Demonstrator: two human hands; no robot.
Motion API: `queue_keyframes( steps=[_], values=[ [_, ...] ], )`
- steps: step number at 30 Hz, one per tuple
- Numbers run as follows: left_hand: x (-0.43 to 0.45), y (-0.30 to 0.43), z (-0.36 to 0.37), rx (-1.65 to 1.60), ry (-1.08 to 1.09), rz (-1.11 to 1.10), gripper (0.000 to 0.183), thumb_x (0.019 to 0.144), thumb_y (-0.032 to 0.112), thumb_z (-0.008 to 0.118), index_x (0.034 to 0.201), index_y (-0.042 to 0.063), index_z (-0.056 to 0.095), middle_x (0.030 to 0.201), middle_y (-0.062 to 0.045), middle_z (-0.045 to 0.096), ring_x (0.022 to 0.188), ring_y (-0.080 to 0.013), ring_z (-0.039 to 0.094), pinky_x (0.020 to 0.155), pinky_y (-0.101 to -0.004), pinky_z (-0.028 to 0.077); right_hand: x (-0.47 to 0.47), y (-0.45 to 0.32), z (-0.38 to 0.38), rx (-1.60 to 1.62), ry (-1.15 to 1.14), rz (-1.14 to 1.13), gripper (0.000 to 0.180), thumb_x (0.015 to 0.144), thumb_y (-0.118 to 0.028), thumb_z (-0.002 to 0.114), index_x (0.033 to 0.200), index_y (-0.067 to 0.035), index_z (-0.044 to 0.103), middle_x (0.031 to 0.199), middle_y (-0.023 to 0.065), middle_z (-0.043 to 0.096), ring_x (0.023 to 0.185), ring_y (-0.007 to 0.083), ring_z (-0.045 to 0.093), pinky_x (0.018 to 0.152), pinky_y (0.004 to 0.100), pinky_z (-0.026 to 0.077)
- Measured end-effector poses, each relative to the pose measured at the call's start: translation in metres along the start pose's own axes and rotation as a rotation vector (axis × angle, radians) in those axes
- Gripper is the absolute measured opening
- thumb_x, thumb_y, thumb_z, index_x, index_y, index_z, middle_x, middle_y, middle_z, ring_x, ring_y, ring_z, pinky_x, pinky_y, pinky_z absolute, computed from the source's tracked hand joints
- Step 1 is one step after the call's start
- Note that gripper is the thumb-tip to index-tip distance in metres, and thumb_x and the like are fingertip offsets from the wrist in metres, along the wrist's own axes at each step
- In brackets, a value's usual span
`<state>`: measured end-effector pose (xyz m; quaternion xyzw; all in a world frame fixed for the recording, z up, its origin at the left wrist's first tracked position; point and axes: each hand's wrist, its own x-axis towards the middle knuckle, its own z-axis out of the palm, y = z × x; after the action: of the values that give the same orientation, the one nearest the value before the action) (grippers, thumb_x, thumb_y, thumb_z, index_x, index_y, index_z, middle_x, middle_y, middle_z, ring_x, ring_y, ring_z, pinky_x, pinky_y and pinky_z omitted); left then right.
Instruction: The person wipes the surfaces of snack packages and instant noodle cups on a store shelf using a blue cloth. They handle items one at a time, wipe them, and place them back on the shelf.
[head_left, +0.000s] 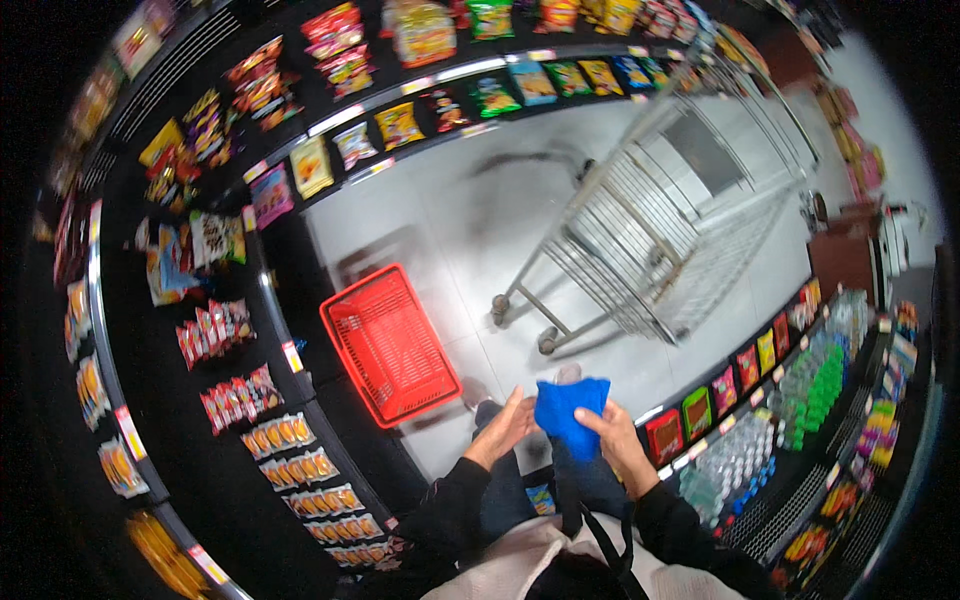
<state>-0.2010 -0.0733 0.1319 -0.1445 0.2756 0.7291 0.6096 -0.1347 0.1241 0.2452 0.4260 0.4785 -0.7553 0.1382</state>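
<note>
A blue cloth hangs in front of my legs, gripped by my right hand with the thumb laid on top of it. My left hand is beside the cloth's left edge, thumb raised and fingers pointing towards it; whether its fingertips touch the cloth cannot be told. An empty red plastic shopping basket stands on the floor, ahead of me and to the left. Ahead to the right is a metal shopping cart. Part of the cloth is hidden under my right thumb.
Black shelves with snack bags curve along the far side and left. Packaged buns fill the lower left shelves. On the right, a shelf holds plastic bottles and colourful packets. Pale floor tiles lie between basket and cart.
</note>
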Motion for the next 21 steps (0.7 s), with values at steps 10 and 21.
queue_keyframes(
  steps=[10, 21],
  values=[
    [0.037, 0.048, 0.167, 0.425, 0.083, 0.131, 0.039, 0.095, 0.019, 0.072, 0.127, 0.000, 0.061, 0.114, -0.008, 0.070, 0.098, -0.0146, 0.067, 0.089, -0.0312, 0.054, -0.048, -0.064, -0.062, 0.182, 0.182, -0.354, 0.038, 0.092, -0.018, 0.077, 0.124, -0.001, 0.064, 0.112, 0.0065, 0.071, 0.100, 0.0135, 0.066, 0.089, 0.0304, 0.054],
    [0.099, 0.019, 0.315, 0.642, 0.158, 0.228, 0.030, 0.094, 0.021, 0.075, 0.114, 0.000, 0.068, 0.104, -0.005, 0.071, 0.089, -0.0098, 0.066, 0.080, -0.0266, 0.055, -0.090, -0.104, -0.204, 0.366, 0.251, -0.487, 0.040, 0.092, -0.019, 0.077, 0.126, -0.003, 0.063, 0.114, 0.0045, 0.070, 0.104, 0.0131, 0.064, 0.097, 0.0316, 0.050]
  ],
)
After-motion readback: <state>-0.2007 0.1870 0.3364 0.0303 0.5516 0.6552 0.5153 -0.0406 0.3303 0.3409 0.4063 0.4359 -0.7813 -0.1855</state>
